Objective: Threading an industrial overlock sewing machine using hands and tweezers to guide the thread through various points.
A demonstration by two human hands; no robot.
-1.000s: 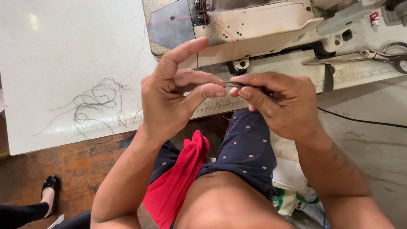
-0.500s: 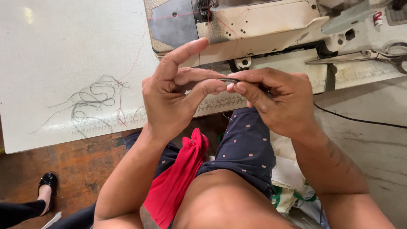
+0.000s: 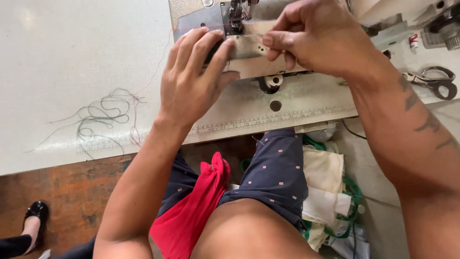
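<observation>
The person's left hand (image 3: pixel 194 76) rests on the bed of the sewing machine (image 3: pixel 249 48) at the far edge of the white tabletop (image 3: pixel 72 52), fingers (image 3: pixel 215 57) curled against the metal plate just beside the presser foot (image 3: pixel 235 14); whether they pinch anything cannot be told. The right hand (image 3: pixel 316 36) hovers to the right of the foot, thumb and forefinger pinched together, seemingly on something too fine to make out. Loose threads (image 3: pixel 103 115) lie tangled to the left. Scissors (image 3: pixel 431 79) lie far right. A red cloth (image 3: pixel 191 211) drapes over the lap, near.
</observation>
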